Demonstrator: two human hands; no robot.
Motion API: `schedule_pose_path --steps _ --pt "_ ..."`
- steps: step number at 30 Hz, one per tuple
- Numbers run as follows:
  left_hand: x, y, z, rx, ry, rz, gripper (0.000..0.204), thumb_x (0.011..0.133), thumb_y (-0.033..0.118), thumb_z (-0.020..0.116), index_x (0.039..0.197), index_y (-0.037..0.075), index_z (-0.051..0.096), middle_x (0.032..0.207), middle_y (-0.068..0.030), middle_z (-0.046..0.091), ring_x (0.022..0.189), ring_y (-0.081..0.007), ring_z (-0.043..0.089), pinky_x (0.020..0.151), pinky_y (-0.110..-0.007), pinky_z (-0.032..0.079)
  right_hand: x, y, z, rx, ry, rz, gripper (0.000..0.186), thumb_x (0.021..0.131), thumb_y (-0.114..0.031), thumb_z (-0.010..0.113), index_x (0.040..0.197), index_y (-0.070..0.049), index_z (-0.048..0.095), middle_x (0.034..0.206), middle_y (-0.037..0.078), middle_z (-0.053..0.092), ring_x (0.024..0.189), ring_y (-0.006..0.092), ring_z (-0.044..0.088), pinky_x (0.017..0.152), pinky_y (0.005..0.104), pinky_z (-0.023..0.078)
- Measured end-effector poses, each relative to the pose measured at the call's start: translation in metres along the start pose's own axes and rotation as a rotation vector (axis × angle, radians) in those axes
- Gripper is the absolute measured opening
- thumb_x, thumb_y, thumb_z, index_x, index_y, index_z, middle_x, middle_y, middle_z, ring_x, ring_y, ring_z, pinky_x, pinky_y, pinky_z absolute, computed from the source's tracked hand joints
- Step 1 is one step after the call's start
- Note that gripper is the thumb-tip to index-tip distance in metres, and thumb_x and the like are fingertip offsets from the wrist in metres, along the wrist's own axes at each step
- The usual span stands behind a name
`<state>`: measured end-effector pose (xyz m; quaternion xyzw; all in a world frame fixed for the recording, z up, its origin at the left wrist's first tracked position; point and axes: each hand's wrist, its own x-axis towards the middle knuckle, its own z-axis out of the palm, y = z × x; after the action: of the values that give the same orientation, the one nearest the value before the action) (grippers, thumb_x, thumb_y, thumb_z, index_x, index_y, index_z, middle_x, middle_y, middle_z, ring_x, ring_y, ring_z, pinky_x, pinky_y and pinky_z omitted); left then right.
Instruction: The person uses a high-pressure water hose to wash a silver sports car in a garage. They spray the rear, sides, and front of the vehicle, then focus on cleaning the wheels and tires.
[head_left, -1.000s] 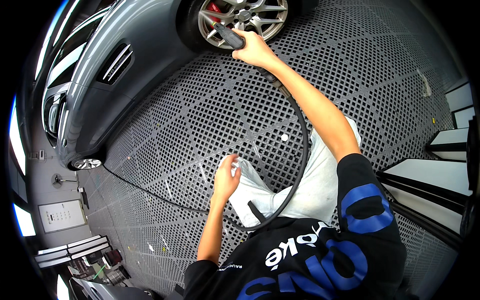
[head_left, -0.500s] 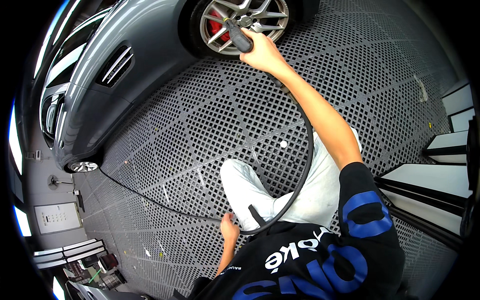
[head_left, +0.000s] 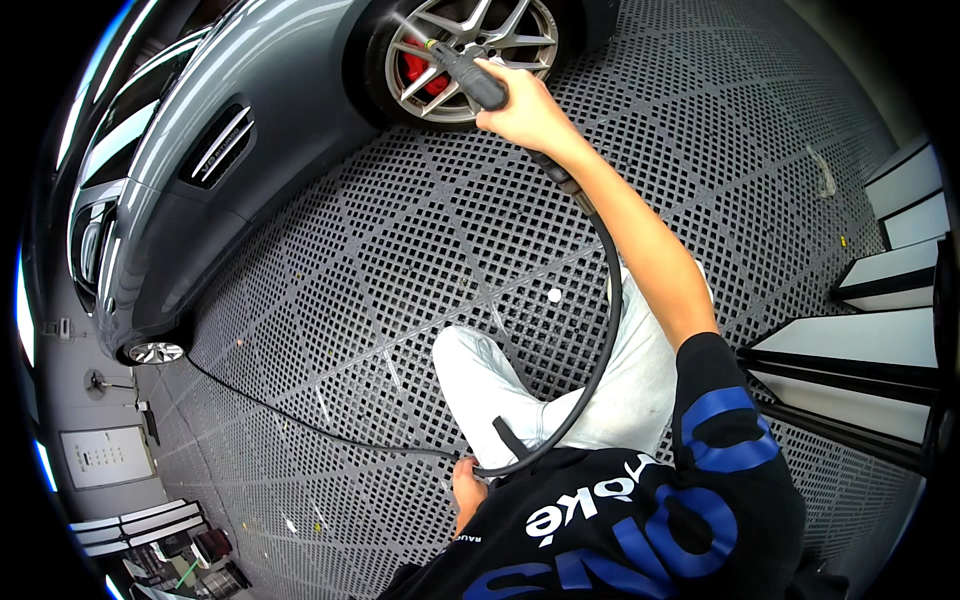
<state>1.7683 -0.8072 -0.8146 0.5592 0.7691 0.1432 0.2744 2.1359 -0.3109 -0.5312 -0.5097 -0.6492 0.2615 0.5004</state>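
While the right hand (head_left: 525, 112) grips the spray lance (head_left: 462, 72) at its handle, nozzle close to the wheel (head_left: 470, 55), the hose (head_left: 605, 330) loops back from that wheel toward the left hand (head_left: 468, 490). Left hand touches the hose; grip unclear. Lance looks rigid, light; hose heavy, springy, probably wet and slippery. Best held at the handle.
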Motion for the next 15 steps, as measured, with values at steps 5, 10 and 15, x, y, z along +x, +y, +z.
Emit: schedule_pose_path --steps 5,10,15 --pt "-0.007 -0.005 0.016 0.061 0.060 0.024 0.025 0.078 -0.007 0.058 0.101 0.002 0.062 0.105 -0.0183 0.063 0.107 -0.0412 0.057 0.090 -0.047 0.047 0.004 -0.005 -0.004 -0.065 0.062 0.015 0.077 0.070 -0.009 0.072 0.144 -0.003 0.052 0.099 0.016 0.072 0.089 0.0203 0.071 0.084 0.0334 0.053" --pt "-0.009 -0.009 0.019 0.021 0.053 -0.020 0.023 0.080 -0.007 0.057 0.100 0.002 0.062 0.103 -0.0185 0.063 0.105 -0.0416 0.057 0.088 -0.047 0.047 0.008 -0.004 -0.016 -0.041 0.136 0.087 0.053 0.072 -0.008 0.066 0.124 -0.008 0.063 0.094 0.019 0.073 0.094 0.0341 0.072 0.087 0.0410 0.055" --pt "-0.006 -0.013 0.018 0.019 0.033 -0.007 0.021 0.081 -0.006 0.056 0.100 0.001 0.063 0.103 -0.0190 0.062 0.105 -0.0420 0.057 0.088 -0.048 0.047 0.012 0.009 -0.027 -0.046 0.129 0.144 0.067 0.071 -0.013 0.070 0.136 -0.002 0.058 0.102 0.021 0.074 0.101 0.0338 0.072 0.090 0.0417 0.055"
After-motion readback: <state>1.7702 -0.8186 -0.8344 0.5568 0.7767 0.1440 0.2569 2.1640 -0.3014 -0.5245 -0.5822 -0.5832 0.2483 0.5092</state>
